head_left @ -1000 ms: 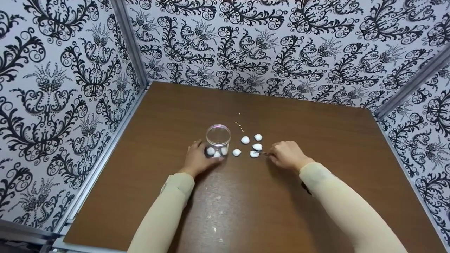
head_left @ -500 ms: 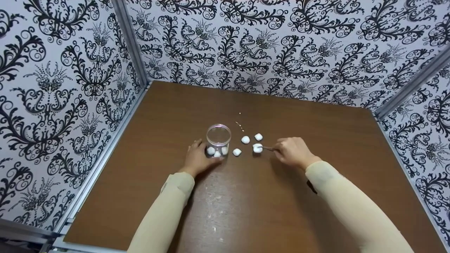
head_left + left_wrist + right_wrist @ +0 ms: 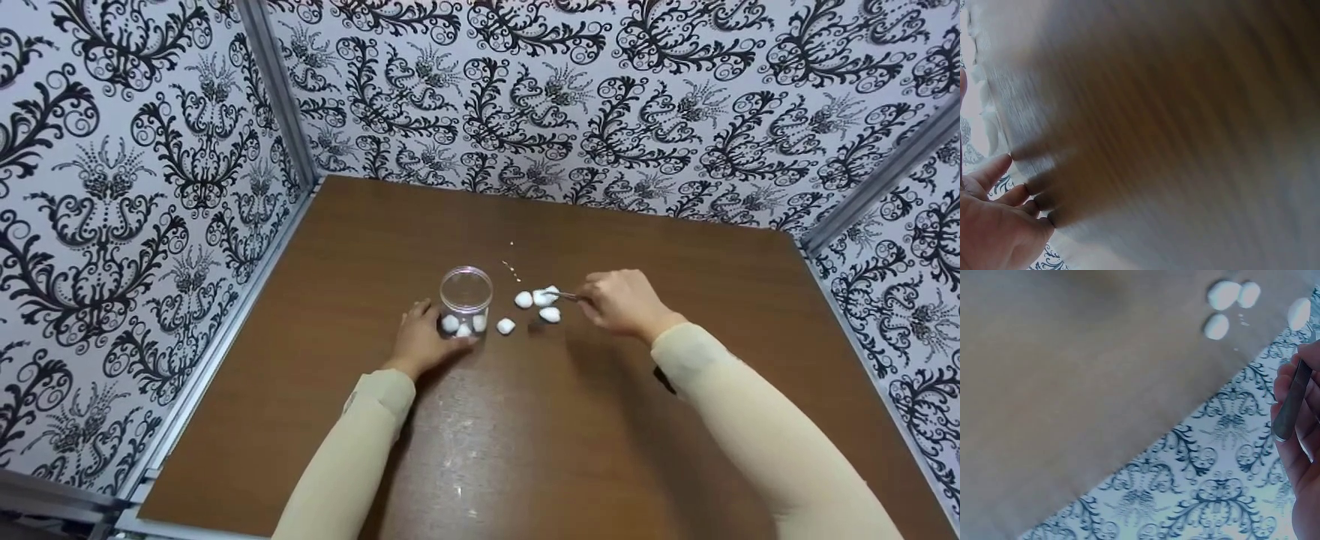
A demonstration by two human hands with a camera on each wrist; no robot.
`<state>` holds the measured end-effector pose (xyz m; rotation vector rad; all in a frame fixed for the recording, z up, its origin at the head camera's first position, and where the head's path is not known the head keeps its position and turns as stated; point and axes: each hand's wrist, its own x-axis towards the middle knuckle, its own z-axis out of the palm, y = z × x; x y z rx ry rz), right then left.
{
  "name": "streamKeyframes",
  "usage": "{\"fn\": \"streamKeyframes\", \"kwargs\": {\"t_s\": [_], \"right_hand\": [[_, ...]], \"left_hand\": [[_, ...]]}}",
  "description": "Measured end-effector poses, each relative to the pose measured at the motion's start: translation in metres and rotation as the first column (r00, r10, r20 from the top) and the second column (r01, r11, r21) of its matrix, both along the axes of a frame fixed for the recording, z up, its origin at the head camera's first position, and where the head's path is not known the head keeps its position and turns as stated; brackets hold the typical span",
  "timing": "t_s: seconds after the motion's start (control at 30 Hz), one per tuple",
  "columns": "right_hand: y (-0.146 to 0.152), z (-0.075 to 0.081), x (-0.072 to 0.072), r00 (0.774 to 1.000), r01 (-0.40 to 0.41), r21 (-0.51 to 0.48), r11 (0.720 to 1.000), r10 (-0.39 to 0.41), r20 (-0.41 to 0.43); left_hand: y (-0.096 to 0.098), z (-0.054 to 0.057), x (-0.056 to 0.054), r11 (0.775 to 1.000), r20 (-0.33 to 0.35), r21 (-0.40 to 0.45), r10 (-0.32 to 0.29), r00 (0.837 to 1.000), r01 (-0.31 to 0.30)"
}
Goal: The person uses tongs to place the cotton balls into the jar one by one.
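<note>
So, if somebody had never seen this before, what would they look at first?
Probably the swirly black-and-white walls, which rise beyond and on both sides of the brown table. Next, the white ball at the tip of the metal tool in the right hand, just right of the middle in the head view. Then the clear jar left of it, with small white lumps inside and the left hand at its side.

place: booth-like workspace | shown by: scroll-patterned wall panels, grey metal corner posts | around: brown tabletop
</note>
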<state>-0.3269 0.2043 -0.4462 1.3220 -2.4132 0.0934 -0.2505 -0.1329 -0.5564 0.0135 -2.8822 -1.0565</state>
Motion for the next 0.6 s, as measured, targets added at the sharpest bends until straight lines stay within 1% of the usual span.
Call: {"fn": "streamKeyframes", "kwargs": {"t_s": [0.1, 0.23, 0.33, 0.47, 0.6], "right_hand": [[-0.011, 0.012, -0.002, 1.000, -0.012, -0.004, 1.000, 0.012, -0.010], [-0.030, 0.029, -0.004, 0.999, -0.031, -0.019, 0.999, 0.030, -0.028], [-0.046, 0.039, -0.004, 0.998, -0.049, -0.040, 0.998, 0.047, -0.045], [-0.067, 0.044, -0.001, 0.996, -0.077, -0.056, 0.995, 0.074, -0.050], [-0.083, 0.041, 0.002, 0.994, -0.105, -0.046, 0.993, 0.103, -0.040]], "left_hand": [[0.000, 0.000, 0.001, 1.000, -0.001, -0.011, 0.001, 1.000, -0.001], [0.000, 0.002, 0.002, 1.000, -0.018, -0.013, -0.002, 1.000, 0.001], [0.000, 0.002, 0.002, 1.000, -0.029, -0.009, -0.003, 1.000, 0.003], [0.000, 0.004, 0.003, 1.000, -0.032, -0.007, -0.006, 0.999, 0.006], [0.002, 0.006, 0.004, 1.000, -0.017, -0.012, -0.003, 1.000, 0.003]]}}
